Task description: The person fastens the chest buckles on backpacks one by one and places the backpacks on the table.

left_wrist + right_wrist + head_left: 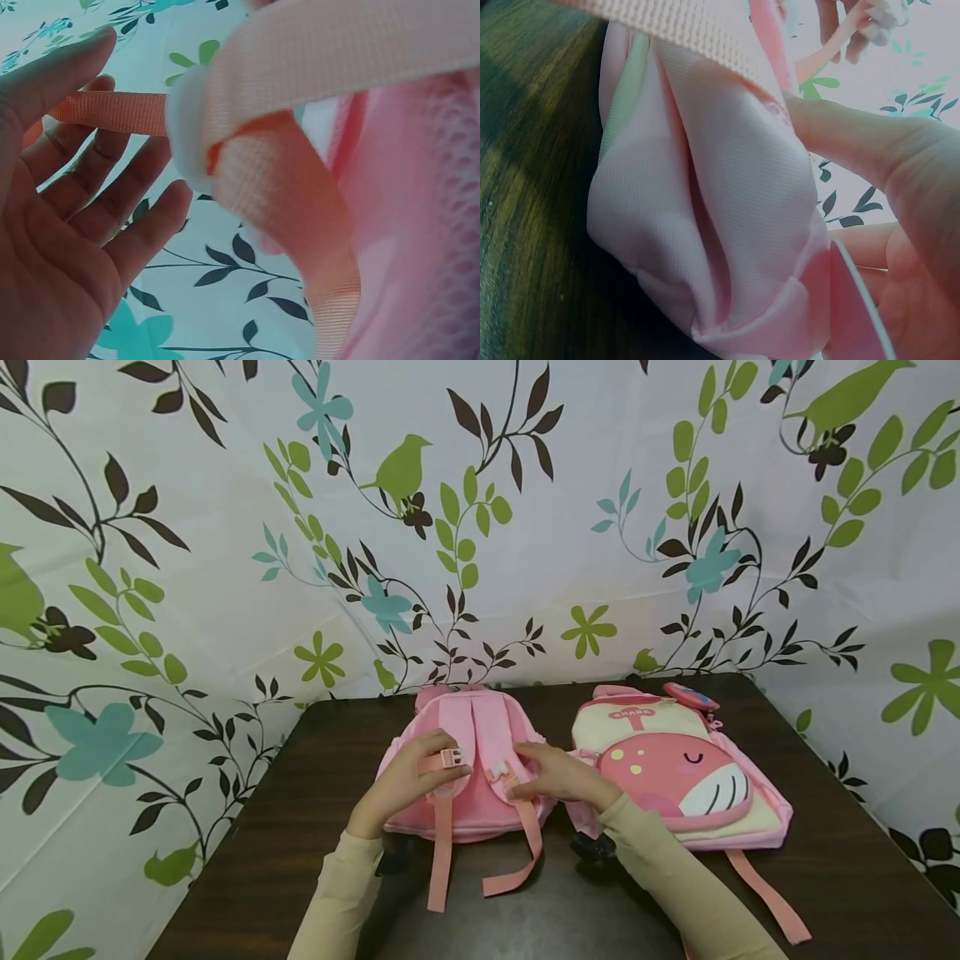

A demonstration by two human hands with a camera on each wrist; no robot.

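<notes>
A pink backpack (480, 822) lies with its back panel and two padded shoulder straps facing up. My left hand (397, 781) holds a peach webbing strap (112, 112) that runs through a white buckle (452, 757), lifted off the left shoulder strap. In the left wrist view the webbing passes between thumb and fingers, and the buckle is partly covered by it. My right hand (562, 774) grips the right shoulder strap (495, 727) along its outer edge, beside a second white buckle (499, 770). Two loose webbing ends (441, 868) hang toward the front.
On the right lies a cream and pink backpack (637, 722) with a whale pocket (675, 772) and a small red pouch (692, 696). Its strap (772, 897) trails forward. A black object (592, 846) sits by my right forearm. Patterned cloth (525, 635) hangs behind the dark table (300, 827).
</notes>
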